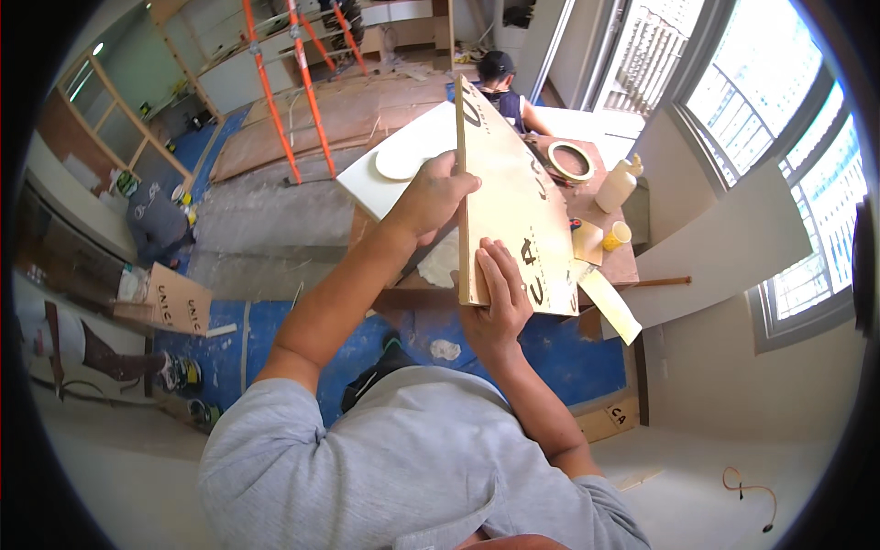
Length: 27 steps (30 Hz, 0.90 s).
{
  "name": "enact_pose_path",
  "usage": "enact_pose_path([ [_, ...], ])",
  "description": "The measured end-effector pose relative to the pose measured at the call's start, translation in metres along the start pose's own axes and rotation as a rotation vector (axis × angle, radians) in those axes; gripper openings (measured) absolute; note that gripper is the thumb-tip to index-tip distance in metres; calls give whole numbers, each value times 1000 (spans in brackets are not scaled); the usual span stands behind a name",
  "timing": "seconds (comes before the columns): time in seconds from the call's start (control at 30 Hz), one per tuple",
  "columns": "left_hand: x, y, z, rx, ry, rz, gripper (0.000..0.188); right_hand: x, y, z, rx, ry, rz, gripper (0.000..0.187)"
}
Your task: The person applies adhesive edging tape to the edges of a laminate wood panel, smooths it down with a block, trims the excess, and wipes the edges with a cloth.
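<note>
In front of me a pale wooden board point(513, 192) with dark stamped letters is held up, tilted, with its narrow edge toward my left. My left hand point(438, 197) grips that edge about halfway along, thumb on the face side. Lower down, my right hand point(498, 295) clasps the near corner, its fingers lying over the lettered face. Behind the board stands a brown worktable point(616, 261), partly hidden by it. On the table lies a white panel point(367, 172) bearing a white rounded piece point(400, 163).
A ring-shaped roll point(587, 165), white bottle point(619, 186), yellow cup point(617, 236) and pale strip point(611, 307) are at the table's right. A person point(500, 78) crouches beyond; another point(156, 215) is far left. An orange ladder point(316, 119) stands behind. Blue sheeting point(275, 344) covers the floor.
</note>
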<state>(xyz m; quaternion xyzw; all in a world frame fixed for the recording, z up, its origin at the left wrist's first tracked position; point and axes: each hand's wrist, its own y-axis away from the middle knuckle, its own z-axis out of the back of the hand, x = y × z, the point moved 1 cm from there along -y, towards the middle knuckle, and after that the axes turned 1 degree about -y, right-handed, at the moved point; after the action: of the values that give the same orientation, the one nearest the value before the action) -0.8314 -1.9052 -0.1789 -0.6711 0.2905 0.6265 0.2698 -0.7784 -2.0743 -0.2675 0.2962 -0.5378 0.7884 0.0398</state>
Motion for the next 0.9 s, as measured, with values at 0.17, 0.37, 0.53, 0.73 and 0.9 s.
enact_pose_path([
  [0.17, 35, 9, 45, -58, 83, 6, 45, 18, -14, 1, 469, -180, -21, 63],
  [0.37, 79, 26, 98, -29, 91, 5, 52, -40, -37, -56, 736, -533, -345, 75],
  [0.53, 107, 37, 127, -75, 29, 69, 45, -47, -67, -183, 691, -191, -373, 87],
  [0.73, 128, 39, 146, 4, 111, -77, 63, -76, -95, -261, 693, 130, -380, 90],
  [0.9, 132, 36, 164, 66, 151, -50, 68, -107, -109, -301, 602, 88, -359, 65],
])
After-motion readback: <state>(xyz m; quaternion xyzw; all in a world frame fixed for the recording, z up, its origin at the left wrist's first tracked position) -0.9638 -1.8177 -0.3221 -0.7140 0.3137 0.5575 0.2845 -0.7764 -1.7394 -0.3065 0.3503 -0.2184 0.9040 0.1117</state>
